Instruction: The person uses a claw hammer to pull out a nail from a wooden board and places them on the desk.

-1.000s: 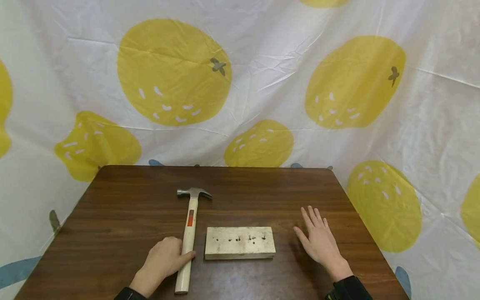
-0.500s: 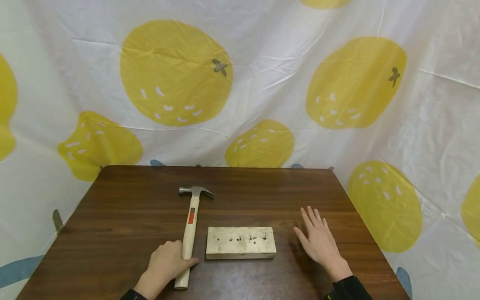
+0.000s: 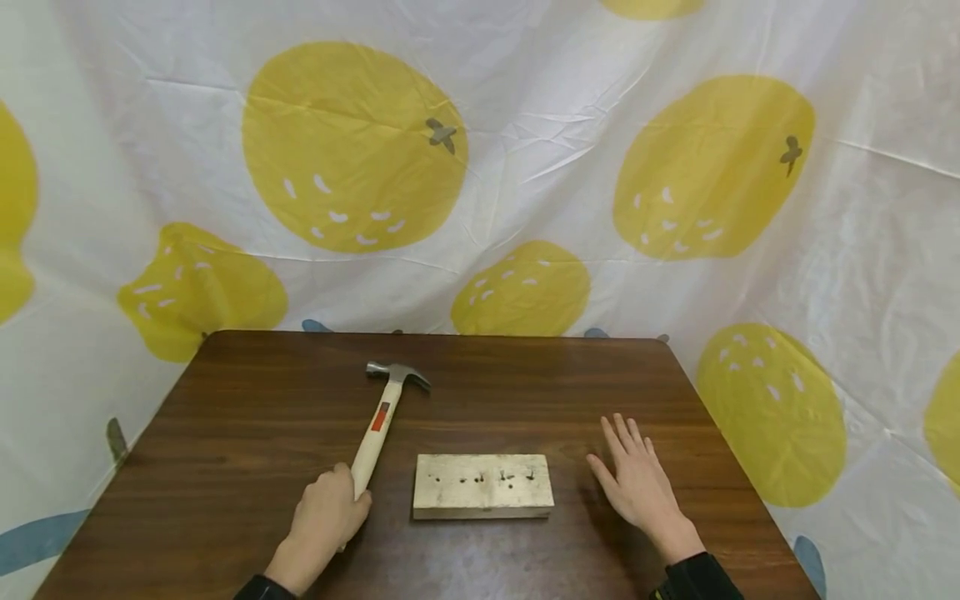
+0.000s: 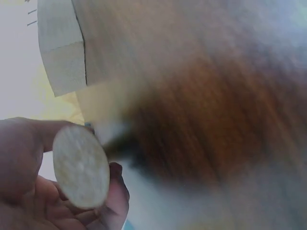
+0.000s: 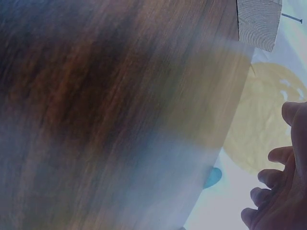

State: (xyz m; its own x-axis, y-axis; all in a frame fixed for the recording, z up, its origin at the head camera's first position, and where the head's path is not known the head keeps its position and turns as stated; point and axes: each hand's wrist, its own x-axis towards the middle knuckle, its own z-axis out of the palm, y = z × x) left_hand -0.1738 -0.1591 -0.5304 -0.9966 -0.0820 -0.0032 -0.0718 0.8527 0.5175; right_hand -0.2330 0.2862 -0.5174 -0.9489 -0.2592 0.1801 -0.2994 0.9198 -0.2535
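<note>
My left hand (image 3: pixel 324 518) grips a claw hammer (image 3: pixel 377 427) near the lower end of its pale wooden handle. The hammer's steel head points away from me, and its handle tilts to the right. In the left wrist view the round butt of the hammer handle (image 4: pixel 80 166) shows between thumb and curled fingers. A pale wood block (image 3: pixel 483 486) lies right of the hammer, with several nails and holes in its top. To the block's right, my right hand (image 3: pixel 637 485) is spread with straight fingers over the table. One nail (image 5: pixel 292 18) sticks out of the block in the right wrist view.
Everything lies on a dark brown wooden table (image 3: pixel 525 383) with rounded far corners. Behind it and along both sides hangs a white curtain (image 3: pixel 525 167) printed with yellow fruit.
The left hand's fingers have closed round the hammer handle, where the thumb lay across it before. The hammer's head has swung slightly away and right. My right hand keeps its place.
</note>
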